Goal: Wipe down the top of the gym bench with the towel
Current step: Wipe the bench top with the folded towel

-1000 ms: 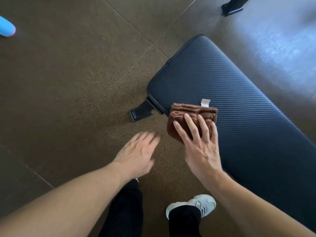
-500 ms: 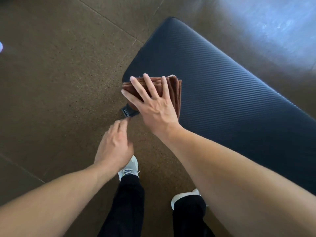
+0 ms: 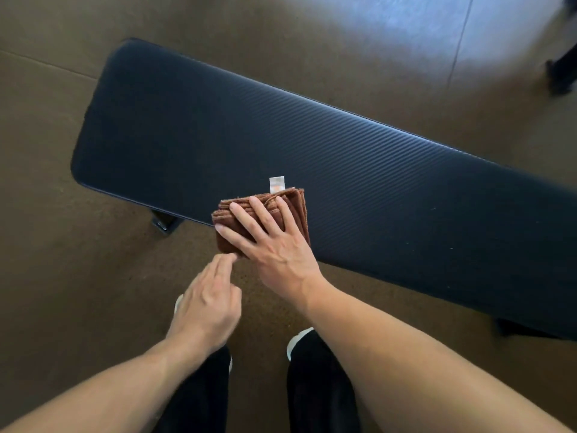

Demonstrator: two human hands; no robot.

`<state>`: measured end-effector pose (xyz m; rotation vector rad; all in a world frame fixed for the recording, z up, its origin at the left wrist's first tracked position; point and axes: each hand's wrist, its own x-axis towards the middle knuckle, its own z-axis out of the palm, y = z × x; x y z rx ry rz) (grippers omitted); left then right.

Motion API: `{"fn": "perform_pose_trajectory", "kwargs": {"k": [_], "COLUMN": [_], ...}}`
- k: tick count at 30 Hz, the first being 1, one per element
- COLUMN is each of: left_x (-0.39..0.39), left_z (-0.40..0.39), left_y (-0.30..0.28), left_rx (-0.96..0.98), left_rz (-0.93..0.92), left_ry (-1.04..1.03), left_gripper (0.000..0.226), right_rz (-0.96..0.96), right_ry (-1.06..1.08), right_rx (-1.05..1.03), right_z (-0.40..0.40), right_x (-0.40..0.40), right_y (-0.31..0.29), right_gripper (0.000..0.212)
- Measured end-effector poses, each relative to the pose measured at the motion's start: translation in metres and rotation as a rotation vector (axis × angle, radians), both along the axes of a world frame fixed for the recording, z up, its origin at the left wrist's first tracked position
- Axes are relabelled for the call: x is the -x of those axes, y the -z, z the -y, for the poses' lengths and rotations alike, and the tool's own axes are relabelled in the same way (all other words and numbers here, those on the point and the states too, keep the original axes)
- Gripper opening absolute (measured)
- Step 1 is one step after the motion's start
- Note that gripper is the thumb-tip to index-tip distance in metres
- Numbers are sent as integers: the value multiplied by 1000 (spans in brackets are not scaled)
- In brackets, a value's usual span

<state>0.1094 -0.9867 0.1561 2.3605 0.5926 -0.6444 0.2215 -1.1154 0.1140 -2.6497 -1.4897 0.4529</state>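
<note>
Bench (image 3: 359, 170) padding runs out of view at the right edge, and only one foot of its frame (image 3: 164, 224) pokes out beneath the near rim on the left; the rest of the frame is hidden or blurred. One folded brown towel (image 3: 293, 204) lies on the near edge of the pad, partly overhanging it, with one white tag (image 3: 277, 184) sticking up at its far side. The right hand (image 3: 274, 245) presses flat on the towel, fingers spread. The left hand (image 3: 207, 304) hovers over the floor (image 3: 62, 292), loosely curled, its fingertips just beside the towel's near corner; contact is unclear. Half a second ago the towel sat at the bench's end corner; now it is farther along the pad. Two shoes peek out, mostly covered.
</note>
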Motion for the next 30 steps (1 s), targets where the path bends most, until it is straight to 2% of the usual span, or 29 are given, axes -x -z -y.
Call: {"fn": "perform_pose_trajectory", "kwargs": {"k": [8, 11, 13, 16, 18, 19, 21, 24, 26, 30], "left_x": [-14, -28, -45, -77, -101, -113, -138, -177, -205, -247], "left_z": [95, 121, 132, 134, 127, 124, 118, 114, 115, 126], "left_y": [-2, -8, -12, -13, -10, -9, -11, -16, -15, -8], "left_rx": [137, 223, 245, 175, 74, 20, -82, -180, -216, -249], "left_rz": [102, 237, 346, 449, 423, 377, 268, 155, 95, -117], "left_ry": [384, 391, 328, 231, 224, 247, 325, 407, 429, 451], "left_gripper": [51, 43, 38, 40, 47, 53, 69, 80, 89, 130], "right_rz": [54, 29, 31, 53, 26, 18, 33, -36, -70, -20], "right_ry": [91, 232, 392, 878, 1146, 1199, 1168, 940, 879, 799], "right_rx": [88, 56, -27, -241, -289, -275, -242, -102, -16, 72], "right_z": [155, 197, 208, 201, 192, 189, 188, 190, 191, 196], "right_x": [7, 13, 17, 12, -1, -8, -20, -24, -24, -41], "right_y": [-3, -10, -13, -22, -34, -39, -42, -27, -14, -7], "right_gripper": [84, 88, 82, 63, 67, 74, 75, 61, 61, 63]}}
